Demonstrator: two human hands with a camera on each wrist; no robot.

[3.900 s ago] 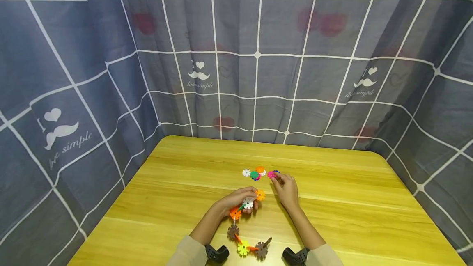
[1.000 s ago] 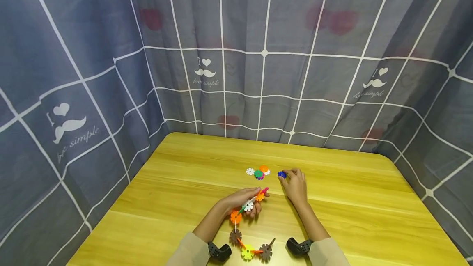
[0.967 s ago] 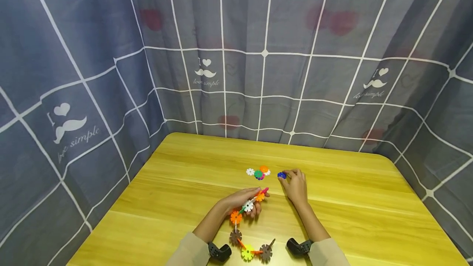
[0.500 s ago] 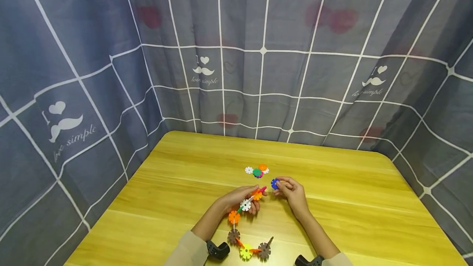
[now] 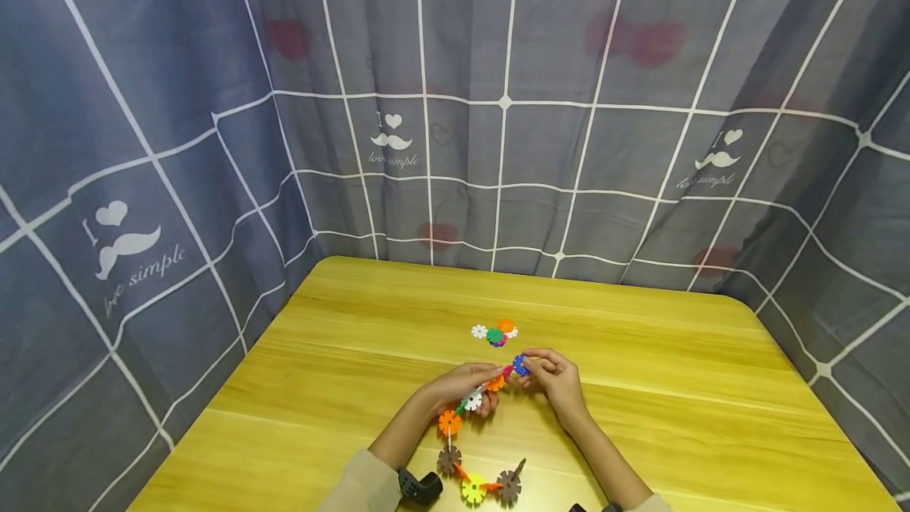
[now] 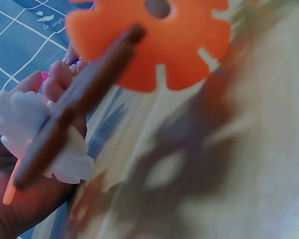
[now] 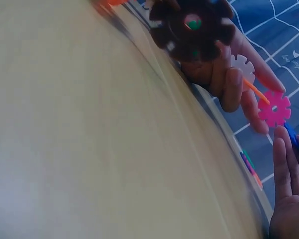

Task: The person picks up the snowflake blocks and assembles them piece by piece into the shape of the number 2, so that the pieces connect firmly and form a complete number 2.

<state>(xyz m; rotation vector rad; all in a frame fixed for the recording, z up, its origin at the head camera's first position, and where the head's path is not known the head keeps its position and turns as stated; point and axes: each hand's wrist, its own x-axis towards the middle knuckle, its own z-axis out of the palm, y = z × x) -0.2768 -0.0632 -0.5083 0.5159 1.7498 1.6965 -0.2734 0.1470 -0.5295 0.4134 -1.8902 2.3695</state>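
A curved chain of notched plastic snowflake discs hangs from my left hand [image 5: 448,387], which grips it near its far end. White [image 5: 472,401], orange [image 5: 449,423], brown [image 5: 449,461] and yellow [image 5: 473,489] discs show along it, with others edge-on between. At the held end is a pink disc [image 7: 274,108], upright in the right wrist view. My right hand [image 5: 560,387] pinches a blue disc [image 5: 520,365] between thumb and fingers. In the right wrist view the blue disc's edge meets the pink disc's rim; whether their slots interlock I cannot tell.
Beyond the hands a small cluster of loose discs lies on the wooden table [image 5: 640,354]: white [image 5: 479,332], green [image 5: 494,336] and orange [image 5: 505,325], partly overlapping others. A grey checked curtain [image 5: 462,141] surrounds the table's back and sides.
The pink disc went from the right hand onto the chain's end. The right hand then took the blue disc from the table and brought it left and nearer, up to the pink disc.
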